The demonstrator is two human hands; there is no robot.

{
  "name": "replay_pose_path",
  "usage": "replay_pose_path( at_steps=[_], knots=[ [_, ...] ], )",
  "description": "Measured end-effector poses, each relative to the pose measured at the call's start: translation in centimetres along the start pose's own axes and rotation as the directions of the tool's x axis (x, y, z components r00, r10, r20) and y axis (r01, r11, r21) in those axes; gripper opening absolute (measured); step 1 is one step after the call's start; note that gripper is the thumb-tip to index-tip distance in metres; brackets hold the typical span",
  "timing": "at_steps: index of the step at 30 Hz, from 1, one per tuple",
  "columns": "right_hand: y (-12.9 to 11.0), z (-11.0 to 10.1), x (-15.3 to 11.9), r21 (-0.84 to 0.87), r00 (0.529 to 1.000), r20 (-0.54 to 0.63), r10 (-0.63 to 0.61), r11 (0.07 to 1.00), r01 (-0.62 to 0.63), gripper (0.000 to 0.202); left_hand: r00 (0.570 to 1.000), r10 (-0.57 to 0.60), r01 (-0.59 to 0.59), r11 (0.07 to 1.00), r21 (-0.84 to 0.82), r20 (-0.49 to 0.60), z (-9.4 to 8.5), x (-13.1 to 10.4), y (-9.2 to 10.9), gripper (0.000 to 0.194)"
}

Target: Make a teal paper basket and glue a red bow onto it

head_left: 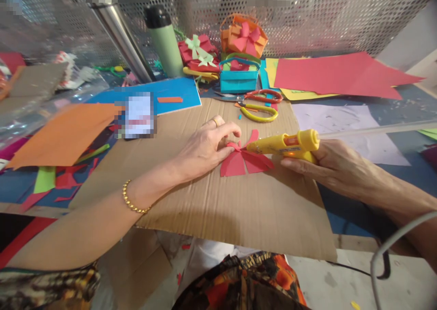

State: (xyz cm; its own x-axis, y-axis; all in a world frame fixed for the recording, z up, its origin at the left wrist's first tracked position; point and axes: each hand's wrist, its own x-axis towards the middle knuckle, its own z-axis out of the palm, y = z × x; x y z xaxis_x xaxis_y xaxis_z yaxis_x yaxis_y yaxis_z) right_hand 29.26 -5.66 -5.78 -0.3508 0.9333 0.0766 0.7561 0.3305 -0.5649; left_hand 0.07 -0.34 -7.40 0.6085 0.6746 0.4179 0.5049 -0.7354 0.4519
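Observation:
On a brown cardboard sheet (191, 205) lies a red paper flower (235, 166) with several spread petals. My left hand (211, 144) pinches a petal near its centre between thumb and fingers. My right hand (327, 164) grips a yellow hot glue gun (290, 144), its nozzle at the middle of the flower. A clear glue stick (368, 130) sticks out from the back of the gun. Whether the nozzle touches the paper is hard to see.
Red-handled scissors (262, 96) and a yellow-handled tool (259, 113) lie beyond the flower. Behind them stand a small blue paper basket (239, 80), an orange one (244, 37) and a green bottle (165, 41). Orange paper (64, 130) lies left, red sheets (334, 75) right. A grey cable (378, 251) hangs at right.

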Motion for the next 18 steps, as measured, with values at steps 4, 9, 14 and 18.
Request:
replay_pose_path(
  at_steps=[4, 9, 14, 18],
  knots=[
    [0.5, 0.1, 0.0, 0.008, 1.0, -0.013, -0.015, 1.0, 0.015, 0.073, 1.0, 0.026, -0.026, 0.998, -0.054, 0.013, 0.0, 0.0, 0.0, 0.008],
    [0.9, 0.2, 0.0, 0.019, 0.999, -0.025, -0.047, 0.999, 0.047, 0.071, 0.997, 0.056, -0.056, 0.998, -0.006, 0.044, -0.4, 0.0, 0.3, 0.013],
    [1.2, 0.2, 0.0, 0.004, 0.998, -0.059, -0.029, 1.0, 0.029, 0.073, 0.997, 0.058, -0.058, 0.998, 0.003, 0.05, -0.4, 0.0, 0.3, 0.013],
    [1.2, 0.1, -0.1, 0.018, 0.999, -0.035, -0.012, 1.0, 0.013, 0.073, 0.997, 0.064, -0.065, 0.998, 0.003, 0.051, -0.3, 0.0, 0.2, 0.012]
  ],
)
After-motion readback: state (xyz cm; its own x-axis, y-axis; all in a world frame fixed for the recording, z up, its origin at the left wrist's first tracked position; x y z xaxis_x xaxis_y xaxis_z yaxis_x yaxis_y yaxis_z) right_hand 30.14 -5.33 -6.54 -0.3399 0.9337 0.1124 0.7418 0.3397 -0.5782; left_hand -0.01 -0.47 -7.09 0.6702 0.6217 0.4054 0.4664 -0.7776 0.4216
